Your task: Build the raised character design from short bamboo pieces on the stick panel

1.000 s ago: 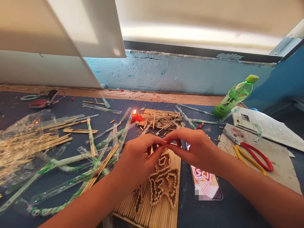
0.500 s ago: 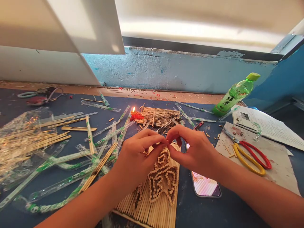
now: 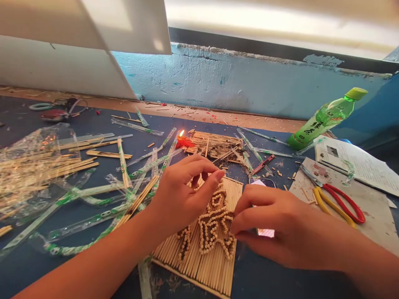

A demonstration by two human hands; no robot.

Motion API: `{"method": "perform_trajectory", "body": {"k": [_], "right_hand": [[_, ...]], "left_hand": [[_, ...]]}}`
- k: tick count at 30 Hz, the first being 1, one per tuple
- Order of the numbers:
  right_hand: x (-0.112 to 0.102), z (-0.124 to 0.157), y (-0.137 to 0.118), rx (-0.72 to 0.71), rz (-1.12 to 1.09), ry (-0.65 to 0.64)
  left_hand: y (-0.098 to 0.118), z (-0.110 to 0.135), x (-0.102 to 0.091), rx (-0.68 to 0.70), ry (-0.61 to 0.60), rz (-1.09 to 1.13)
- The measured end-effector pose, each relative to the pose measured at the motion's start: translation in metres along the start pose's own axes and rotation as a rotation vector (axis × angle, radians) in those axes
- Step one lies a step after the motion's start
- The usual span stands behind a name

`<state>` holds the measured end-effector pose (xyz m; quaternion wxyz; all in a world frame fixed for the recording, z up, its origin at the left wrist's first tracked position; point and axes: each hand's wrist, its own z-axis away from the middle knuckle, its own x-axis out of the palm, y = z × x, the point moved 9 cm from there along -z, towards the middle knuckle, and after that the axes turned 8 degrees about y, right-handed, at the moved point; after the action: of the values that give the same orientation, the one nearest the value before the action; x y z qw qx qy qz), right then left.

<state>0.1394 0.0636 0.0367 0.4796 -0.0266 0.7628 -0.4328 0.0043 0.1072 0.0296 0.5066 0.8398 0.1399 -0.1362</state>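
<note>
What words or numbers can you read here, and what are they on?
"绿茶" (green tea): on the label of the green bottle; its smaller print is too small to read.
Open booklet: lines of print, too small to read.
Clear wrappers: green marks, too small to read.
Phone: mostly hidden; no words I can make out.
Stick board: I can't tell whether its shapes are letters.
No numbers are readable.

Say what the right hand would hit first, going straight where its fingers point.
Likely the raised pattern of stick pieces on the board, unless the right hand is high enough to clear it.
</note>
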Motion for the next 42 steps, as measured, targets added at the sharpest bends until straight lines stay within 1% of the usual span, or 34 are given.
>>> {"method": "perform_trajectory", "body": {"k": [3, 7, 14, 19, 22, 25, 27, 30, 32, 35, 38, 42], "right_hand": [[0.012, -0.002, -0.003, -0.033, 0.012, -0.018], [0.02, -0.004, 0.001, -0.029, 0.015, -0.043], [0.028, -0.005, 0.008, 0.008, 0.029, -0.1], [0.029, -0.007, 0.007, -0.007, 0.033, -0.1], [0.023, -0.005, 0.005, 0.005, 0.025, -0.095], [0.006, -0.001, 0.007, 0.042, -0.003, -0.049], [-0.013, 0.001, 0.008, 0.05, -0.007, 0.036], [-0.041, 0.003, 0.01, 0.028, 0.021, 0.202], [-0.052, 0.004, 0.012, 0.02, 0.023, 0.271], [-0.052, 0.006, 0.013, 0.028, 0.045, 0.261], [-0.043, 0.008, 0.012, 0.036, 0.111, 0.195], [-0.031, 0.01, 0.005, 0.01, 0.16, 0.105]], "left_hand": [[-0.001, 0.0, 0.003, -0.01, -0.014, -0.021], [0.001, -0.001, 0.003, -0.001, -0.012, -0.032], [0.0, 0.001, 0.003, -0.003, -0.02, -0.044], [0.001, 0.001, 0.005, -0.002, -0.033, -0.048], [0.001, 0.0, 0.005, 0.0, -0.03, -0.049], [0.001, 0.0, 0.004, 0.003, -0.024, -0.045], [0.0, 0.0, 0.004, 0.004, -0.024, -0.045], [0.0, 0.0, 0.003, 0.005, -0.022, -0.05], [0.0, 0.0, 0.003, 0.006, -0.022, -0.051], [-0.001, 0.0, 0.003, 0.002, -0.026, -0.056], [-0.001, 0.0, 0.004, 0.002, -0.031, -0.061], [-0.002, 0.001, 0.005, 0.003, -0.037, -0.065]]}}
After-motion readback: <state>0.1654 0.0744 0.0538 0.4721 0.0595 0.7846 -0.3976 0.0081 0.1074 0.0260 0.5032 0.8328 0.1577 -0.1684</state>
